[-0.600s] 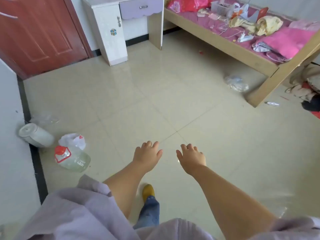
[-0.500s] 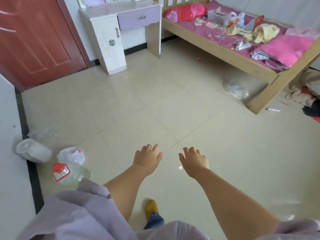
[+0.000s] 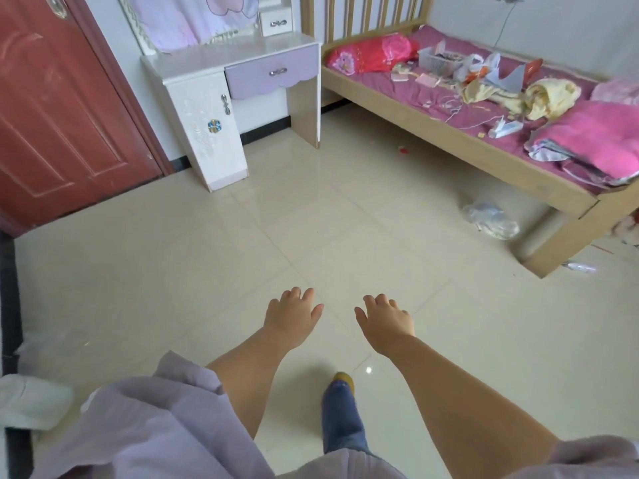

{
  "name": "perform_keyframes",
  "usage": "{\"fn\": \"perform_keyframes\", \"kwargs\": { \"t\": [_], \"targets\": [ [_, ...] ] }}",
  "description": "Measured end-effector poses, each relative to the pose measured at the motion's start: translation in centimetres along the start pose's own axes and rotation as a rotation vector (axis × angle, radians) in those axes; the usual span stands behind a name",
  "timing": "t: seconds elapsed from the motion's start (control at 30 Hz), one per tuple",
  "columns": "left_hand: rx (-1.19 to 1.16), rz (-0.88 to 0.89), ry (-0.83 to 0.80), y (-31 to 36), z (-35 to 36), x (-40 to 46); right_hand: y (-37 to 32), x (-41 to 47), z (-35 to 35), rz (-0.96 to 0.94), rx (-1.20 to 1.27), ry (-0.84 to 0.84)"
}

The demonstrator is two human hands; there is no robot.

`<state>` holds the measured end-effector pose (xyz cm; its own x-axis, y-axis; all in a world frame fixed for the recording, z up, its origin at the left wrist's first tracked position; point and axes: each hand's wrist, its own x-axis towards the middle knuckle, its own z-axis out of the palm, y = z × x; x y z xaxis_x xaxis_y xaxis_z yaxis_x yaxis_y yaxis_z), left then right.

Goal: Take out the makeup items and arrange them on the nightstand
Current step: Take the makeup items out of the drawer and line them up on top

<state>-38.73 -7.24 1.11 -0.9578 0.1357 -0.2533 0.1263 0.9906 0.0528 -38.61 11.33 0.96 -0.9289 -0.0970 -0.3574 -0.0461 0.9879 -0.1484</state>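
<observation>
Two empty hands, left hand (image 3: 293, 314) and right hand (image 3: 386, 321), hover over floor (image 3: 207, 257).

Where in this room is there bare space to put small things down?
The white desk top, between the draped mirror and the lavender drawer, is bare. The bed is crowded from the red pillow to the pink blanket.

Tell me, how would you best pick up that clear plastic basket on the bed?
Probably by the rim of the basket, one hand on each long side, coming from the bed's open floor side. It stands upright with small items inside, so a level lift keeps them in.
</observation>
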Motion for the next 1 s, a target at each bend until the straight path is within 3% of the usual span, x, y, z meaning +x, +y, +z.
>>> {"fn": "perform_keyframes", "kwargs": {
  "t": [0.47, 0.8, 1.0],
  "targets": [
    [-0.082, -0.124, -0.042, -5.3, -9.0, 32.1, 0.6, 32.5, -13.8, -0.097, -0.09, 0.002],
    [-0.062, -0.137, -0.02, -14.8, -17.8, 58.4, -2.6, 58.3, -24.6, -0.058, -0.051, 0.06],
    [-0.07, -0.077, -0.055, -17.0, -21.5, 72.0, -3.2, 71.3, -30.2, -0.022, -0.027, 0.041]
  ]
}}
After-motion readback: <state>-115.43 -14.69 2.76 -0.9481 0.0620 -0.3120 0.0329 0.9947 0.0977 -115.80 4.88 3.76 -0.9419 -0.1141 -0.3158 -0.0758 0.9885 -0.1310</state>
